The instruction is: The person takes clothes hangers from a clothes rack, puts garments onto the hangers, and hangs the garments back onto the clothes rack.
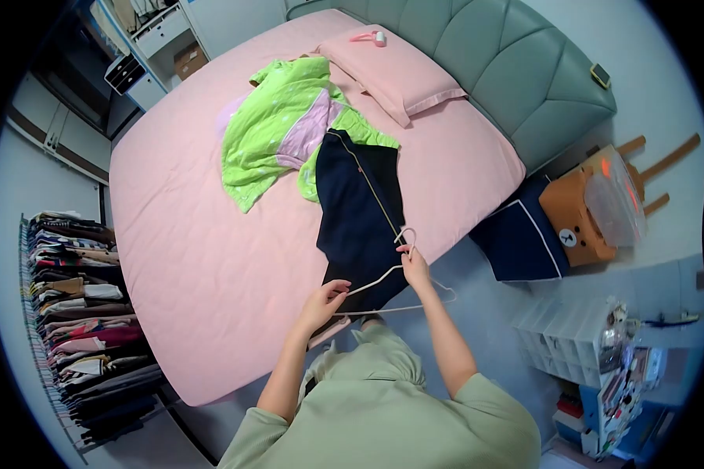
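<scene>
Right hand (415, 268) is closed on a clothes hanger (378, 278) below its hook; left hand (323, 302) is half-curled (contact cannot be told). Beyond both, a navy zippered garment (350, 191) is laid; hanger-positioning seems in hand, steady holding called for.

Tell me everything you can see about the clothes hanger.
The hanger is pale and plastic-looking, with a curved hook, sloping shoulders and a straight lower bar. The right hand holds it near the hook, which points away from the person. The left hand is by its left shoulder; whether it grips is unclear. In view, the hanger overlaps the dark garment.
</scene>
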`<move>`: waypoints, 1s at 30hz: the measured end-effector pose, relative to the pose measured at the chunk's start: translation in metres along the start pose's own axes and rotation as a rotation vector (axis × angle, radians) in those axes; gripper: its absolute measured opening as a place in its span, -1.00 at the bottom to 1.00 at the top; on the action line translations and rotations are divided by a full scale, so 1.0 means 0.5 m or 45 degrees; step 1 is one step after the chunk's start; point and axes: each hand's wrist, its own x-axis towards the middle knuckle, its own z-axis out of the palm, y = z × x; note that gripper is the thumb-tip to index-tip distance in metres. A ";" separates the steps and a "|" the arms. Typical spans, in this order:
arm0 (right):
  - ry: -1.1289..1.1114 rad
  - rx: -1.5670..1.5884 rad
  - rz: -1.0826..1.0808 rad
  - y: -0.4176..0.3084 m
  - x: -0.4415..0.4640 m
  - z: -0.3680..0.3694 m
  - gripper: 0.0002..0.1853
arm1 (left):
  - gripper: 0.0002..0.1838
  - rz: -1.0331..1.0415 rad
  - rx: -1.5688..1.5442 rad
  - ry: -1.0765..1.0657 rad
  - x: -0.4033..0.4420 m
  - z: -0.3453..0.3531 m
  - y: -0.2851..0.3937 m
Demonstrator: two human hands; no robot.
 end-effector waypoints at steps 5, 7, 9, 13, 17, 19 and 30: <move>-0.232 0.074 0.155 0.097 0.160 0.041 -0.84 | -0.70 -0.025 -0.056 0.097 0.150 0.028 -0.038; -0.247 0.032 0.192 0.119 0.199 0.057 -0.80 | -0.71 -0.064 -0.049 0.177 0.191 0.037 -0.050; -0.247 -0.094 0.221 0.136 0.232 0.074 -0.77 | -0.72 -0.134 -0.085 0.186 0.230 0.043 -0.079; -0.367 -0.072 0.347 0.213 0.288 0.126 -0.38 | -0.71 -0.193 -0.069 0.183 0.284 0.049 -0.129; -0.499 -0.105 0.476 0.258 0.311 0.156 -0.31 | -0.61 -0.281 0.017 0.302 0.328 0.054 -0.190; -0.532 -0.021 0.491 0.252 0.307 0.163 -0.30 | -0.55 -0.378 0.039 0.385 0.343 0.054 -0.191; -1.262 -0.108 -0.120 -0.109 0.098 0.146 -0.52 | -0.13 -0.313 0.201 0.547 0.406 0.002 -0.067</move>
